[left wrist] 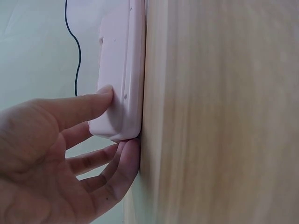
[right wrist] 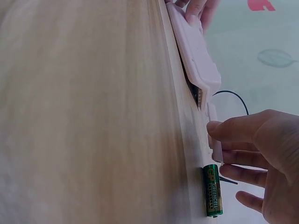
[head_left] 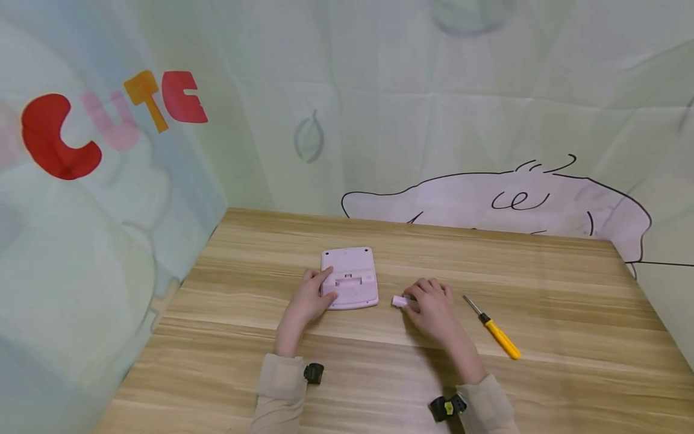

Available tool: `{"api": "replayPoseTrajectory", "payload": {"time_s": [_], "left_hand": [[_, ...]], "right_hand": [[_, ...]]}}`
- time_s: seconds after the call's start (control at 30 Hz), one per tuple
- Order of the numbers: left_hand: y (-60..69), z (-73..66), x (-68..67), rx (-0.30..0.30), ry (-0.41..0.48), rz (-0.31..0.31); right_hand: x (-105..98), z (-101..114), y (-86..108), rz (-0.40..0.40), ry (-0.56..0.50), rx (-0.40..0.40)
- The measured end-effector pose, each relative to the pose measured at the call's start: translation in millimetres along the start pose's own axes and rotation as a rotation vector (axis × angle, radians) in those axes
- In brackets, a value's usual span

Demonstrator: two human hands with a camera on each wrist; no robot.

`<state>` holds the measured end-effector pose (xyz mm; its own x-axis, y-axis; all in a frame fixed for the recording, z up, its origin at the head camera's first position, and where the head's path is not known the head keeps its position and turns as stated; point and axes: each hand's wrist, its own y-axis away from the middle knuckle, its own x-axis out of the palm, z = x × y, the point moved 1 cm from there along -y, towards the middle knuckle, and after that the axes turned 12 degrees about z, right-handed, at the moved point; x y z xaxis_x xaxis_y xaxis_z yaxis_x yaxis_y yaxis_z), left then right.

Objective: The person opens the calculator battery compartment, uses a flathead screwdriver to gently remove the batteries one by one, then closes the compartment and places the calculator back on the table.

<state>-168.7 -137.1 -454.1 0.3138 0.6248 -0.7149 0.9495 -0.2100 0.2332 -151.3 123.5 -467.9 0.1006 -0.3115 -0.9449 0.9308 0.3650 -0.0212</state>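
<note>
A pink calculator (head_left: 355,297) lies face down on the wooden table, the battery slot (head_left: 349,281) in its back uncovered. My left hand (head_left: 309,298) grips its left side, with the thumb (left wrist: 105,97) on the back and the other fingers along the edge. To the right, my right hand (head_left: 434,306) pinches a small pink battery cover (head_left: 400,301) between thumb and fingers. Close by these fingers, in the right wrist view, a green battery (right wrist: 212,190) lies on the table. My right hand largely hides that battery in the head view.
A screwdriver (head_left: 501,337) with a yellow handle lies on the table (head_left: 575,289), to the right of my right hand. Printed cloth (head_left: 379,138) hangs behind the table and on its left. A thin dark line (left wrist: 77,51) shows behind the calculator in the left wrist view.
</note>
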Motion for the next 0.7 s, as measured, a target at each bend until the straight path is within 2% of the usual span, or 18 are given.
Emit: {"api": "replayPoseTrajectory", "payload": {"time_s": [0.7], "left_hand": [[-2.0, 2.8, 1.3, -0.009, 0.006, 0.019]], "right_hand": [[-4.5, 6.3, -2.7, -0.026, 0.01, -0.039]]}}
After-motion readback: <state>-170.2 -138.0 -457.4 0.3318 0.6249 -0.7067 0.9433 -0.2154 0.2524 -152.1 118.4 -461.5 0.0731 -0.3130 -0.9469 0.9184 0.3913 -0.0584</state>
